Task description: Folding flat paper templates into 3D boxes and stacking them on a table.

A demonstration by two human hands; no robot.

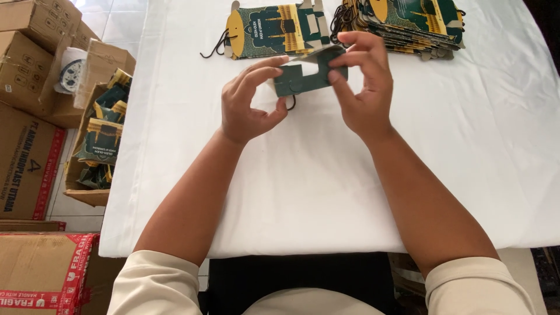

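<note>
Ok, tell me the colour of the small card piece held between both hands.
Dark green, plain on the side facing up; the folded card piece shows best in the head view.

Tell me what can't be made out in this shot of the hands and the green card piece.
Head view:
- Green card piece: front face hidden, turned away and covered by left hand and right hand.
- Flat stack: cut off by the top edge.
- Open carton: contents too small to count.

Card blank (306, 76) between both hands, above table (291, 192). Behind it: single flat blank (271, 32), stack (408, 26) to its right. Left of table, on floor: open box (96, 140) holding folded pieces.
</note>
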